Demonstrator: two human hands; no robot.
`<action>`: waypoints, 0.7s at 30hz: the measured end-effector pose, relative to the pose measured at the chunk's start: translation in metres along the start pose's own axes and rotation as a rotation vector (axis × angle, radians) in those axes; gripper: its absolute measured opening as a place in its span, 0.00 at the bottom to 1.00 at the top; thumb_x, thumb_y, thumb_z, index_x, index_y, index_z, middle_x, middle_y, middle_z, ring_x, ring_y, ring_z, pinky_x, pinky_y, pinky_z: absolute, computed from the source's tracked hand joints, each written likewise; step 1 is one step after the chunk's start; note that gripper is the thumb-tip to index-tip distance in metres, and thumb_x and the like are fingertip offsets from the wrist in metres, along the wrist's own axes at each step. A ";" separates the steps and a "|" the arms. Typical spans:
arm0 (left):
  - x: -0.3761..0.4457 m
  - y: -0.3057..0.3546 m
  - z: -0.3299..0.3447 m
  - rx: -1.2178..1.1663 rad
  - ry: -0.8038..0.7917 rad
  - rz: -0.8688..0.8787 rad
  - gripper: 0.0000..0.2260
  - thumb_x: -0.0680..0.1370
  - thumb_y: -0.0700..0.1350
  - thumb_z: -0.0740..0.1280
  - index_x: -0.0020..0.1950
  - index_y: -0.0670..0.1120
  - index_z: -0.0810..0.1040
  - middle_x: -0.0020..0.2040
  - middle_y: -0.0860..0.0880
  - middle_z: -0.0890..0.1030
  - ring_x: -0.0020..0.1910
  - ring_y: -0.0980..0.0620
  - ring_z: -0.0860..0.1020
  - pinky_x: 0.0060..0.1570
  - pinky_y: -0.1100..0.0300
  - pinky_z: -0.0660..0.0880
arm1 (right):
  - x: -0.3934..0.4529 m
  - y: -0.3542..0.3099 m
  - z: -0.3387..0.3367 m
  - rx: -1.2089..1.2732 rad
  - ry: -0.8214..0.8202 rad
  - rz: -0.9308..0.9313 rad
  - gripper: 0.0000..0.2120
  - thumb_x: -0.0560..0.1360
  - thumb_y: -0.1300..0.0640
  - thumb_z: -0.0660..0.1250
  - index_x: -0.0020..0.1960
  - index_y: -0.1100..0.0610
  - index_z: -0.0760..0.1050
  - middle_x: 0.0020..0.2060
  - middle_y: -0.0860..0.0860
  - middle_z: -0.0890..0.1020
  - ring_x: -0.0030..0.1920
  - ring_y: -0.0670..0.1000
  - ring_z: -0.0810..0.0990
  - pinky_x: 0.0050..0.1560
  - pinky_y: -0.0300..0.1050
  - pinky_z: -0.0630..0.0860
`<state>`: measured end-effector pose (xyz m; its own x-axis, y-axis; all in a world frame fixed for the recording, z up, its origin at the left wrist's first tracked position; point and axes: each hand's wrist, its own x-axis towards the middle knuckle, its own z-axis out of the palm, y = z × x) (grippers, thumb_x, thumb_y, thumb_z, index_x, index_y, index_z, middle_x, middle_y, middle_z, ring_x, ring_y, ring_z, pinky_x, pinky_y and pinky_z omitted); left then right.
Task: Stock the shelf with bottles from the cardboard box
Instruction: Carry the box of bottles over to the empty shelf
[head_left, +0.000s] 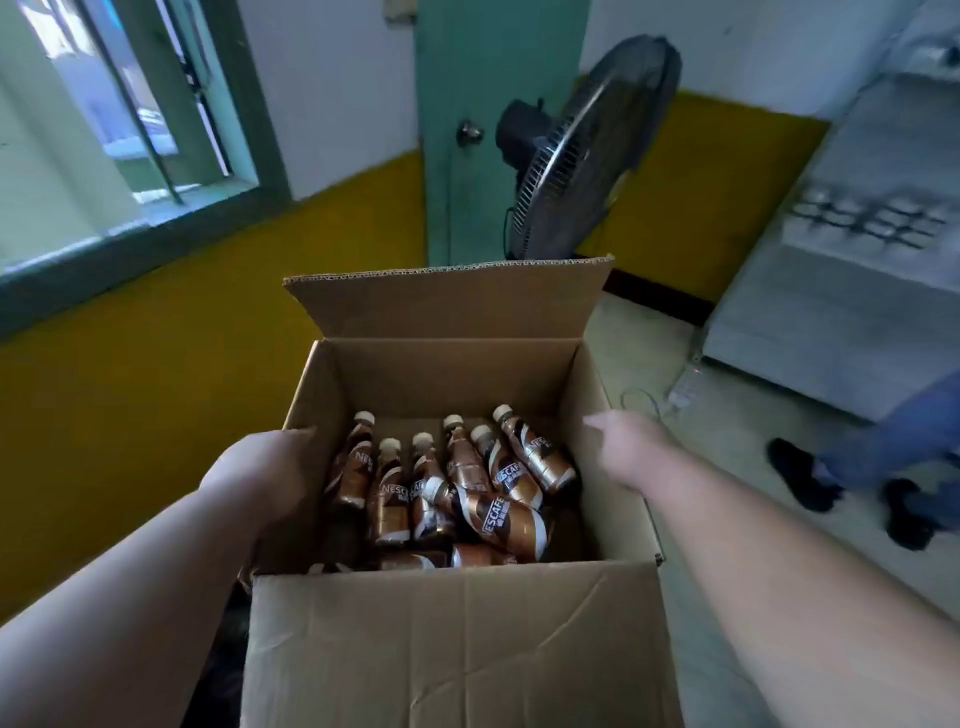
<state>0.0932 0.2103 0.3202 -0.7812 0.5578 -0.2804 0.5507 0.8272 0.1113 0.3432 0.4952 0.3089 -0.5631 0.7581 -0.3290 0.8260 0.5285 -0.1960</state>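
An open cardboard box (457, 644) fills the middle of the view, its far flap standing up. Several brown coffee bottles (498, 514) with white caps lie and lean in a heap inside it. My left hand (260, 467) grips the box's left wall, with its fingers hidden. My right hand (631, 449) holds the outside of the right wall; the thumb shows above the rim and the fingers are hidden. A pale grey shelf unit (831, 291) stands at the right, blurred, with several bottle tops (872, 221) in rows on one level.
A black standing fan (587, 150) stands behind the box, in front of a green door (467, 197). A window (130, 104) is at the left. Another person's legs and black shoes (800, 473) are at the right. A power strip (680, 395) lies on the floor.
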 end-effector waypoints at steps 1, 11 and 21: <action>0.012 0.017 0.000 0.004 0.000 0.053 0.30 0.75 0.38 0.62 0.76 0.57 0.67 0.64 0.45 0.79 0.57 0.44 0.80 0.49 0.54 0.79 | -0.006 0.016 -0.002 0.028 0.006 0.048 0.28 0.76 0.63 0.60 0.75 0.47 0.68 0.71 0.54 0.74 0.67 0.56 0.76 0.62 0.42 0.73; 0.100 0.210 0.024 0.152 -0.095 0.604 0.34 0.73 0.39 0.62 0.77 0.61 0.63 0.64 0.44 0.79 0.56 0.43 0.80 0.48 0.54 0.80 | -0.086 0.150 0.016 0.244 0.089 0.623 0.30 0.76 0.63 0.64 0.76 0.48 0.67 0.73 0.55 0.71 0.70 0.58 0.73 0.66 0.45 0.71; 0.092 0.436 0.087 0.281 -0.220 0.987 0.33 0.76 0.39 0.62 0.78 0.59 0.59 0.72 0.42 0.72 0.64 0.41 0.76 0.59 0.49 0.77 | -0.156 0.289 0.029 0.286 0.097 0.957 0.24 0.78 0.60 0.63 0.74 0.51 0.69 0.70 0.54 0.74 0.69 0.56 0.73 0.68 0.50 0.72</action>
<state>0.2873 0.6161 0.2598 0.1074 0.9282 -0.3562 0.9846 -0.0497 0.1675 0.6707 0.5192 0.2770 0.3521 0.8510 -0.3897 0.9004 -0.4217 -0.1073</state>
